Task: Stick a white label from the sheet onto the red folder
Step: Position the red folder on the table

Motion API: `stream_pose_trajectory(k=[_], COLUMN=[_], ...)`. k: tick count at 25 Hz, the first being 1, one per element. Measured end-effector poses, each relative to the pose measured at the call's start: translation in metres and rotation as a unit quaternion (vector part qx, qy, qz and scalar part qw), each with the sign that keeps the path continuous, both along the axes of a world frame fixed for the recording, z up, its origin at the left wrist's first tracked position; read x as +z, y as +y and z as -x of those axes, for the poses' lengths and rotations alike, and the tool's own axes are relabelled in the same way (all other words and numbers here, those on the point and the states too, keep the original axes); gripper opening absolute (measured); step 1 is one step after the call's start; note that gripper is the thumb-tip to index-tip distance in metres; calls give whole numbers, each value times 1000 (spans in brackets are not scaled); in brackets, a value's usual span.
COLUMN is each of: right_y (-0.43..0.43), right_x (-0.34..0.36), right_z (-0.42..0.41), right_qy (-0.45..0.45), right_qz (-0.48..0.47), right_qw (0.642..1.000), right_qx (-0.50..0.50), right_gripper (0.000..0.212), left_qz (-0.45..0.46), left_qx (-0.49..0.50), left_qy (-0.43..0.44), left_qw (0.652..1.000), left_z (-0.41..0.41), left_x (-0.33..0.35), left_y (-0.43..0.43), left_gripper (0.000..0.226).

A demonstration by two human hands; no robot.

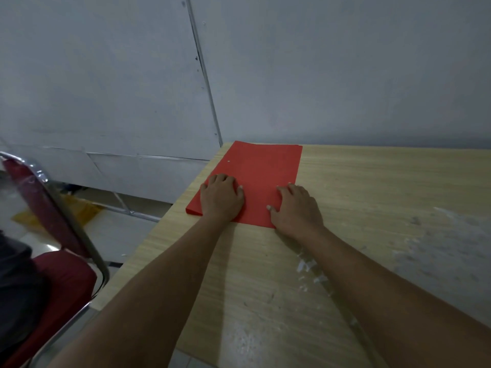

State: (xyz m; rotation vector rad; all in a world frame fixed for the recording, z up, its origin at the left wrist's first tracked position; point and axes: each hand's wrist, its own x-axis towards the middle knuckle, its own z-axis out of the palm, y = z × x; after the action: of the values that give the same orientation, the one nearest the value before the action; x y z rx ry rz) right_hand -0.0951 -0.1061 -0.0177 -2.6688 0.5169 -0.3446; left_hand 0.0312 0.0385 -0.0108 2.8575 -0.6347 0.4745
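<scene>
Neither grip closed: left hand (221,199), right hand (296,208) hide red folder's (261,168) near edge.

A light wood-grain table (372,195) fills the lower right of the frame, its far left corner meeting the grey wall near the centre. A closed red folder (261,166) lies flat at that corner, just left of centre. White scuffs and flecks mark the tabletop at the right edge.
</scene>
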Motion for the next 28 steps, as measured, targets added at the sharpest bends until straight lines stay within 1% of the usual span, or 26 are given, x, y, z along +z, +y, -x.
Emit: stream_pose_trajectory(k=[3,7,18,24,28], right_y=[1,2,-4,-19,-34], right_x=[-3,-4,-1,2,2], right_z=[-1,0,5,21,46], right_qy=[9,19,23,32,32], right_qz=[4,24,11,6,6], right_qw=[1000,1000,1000,999,999], right_qx=[-2,7,13,6,-9], right_gripper=[63,58,58,58,57], left_qz=[-9,-33,-57,-70,-70], left_qx=[15,37,40,40,33], left_qy=[-4,35,51,45,42], left_qw=[1000,998,996,996,996], left_z=[-6,-9,-2,16,42], left_x=[3,-2,-4,-6,-5], left_y=[2,7,-6,-18,-34], left_gripper=[48,52,55,57,56])
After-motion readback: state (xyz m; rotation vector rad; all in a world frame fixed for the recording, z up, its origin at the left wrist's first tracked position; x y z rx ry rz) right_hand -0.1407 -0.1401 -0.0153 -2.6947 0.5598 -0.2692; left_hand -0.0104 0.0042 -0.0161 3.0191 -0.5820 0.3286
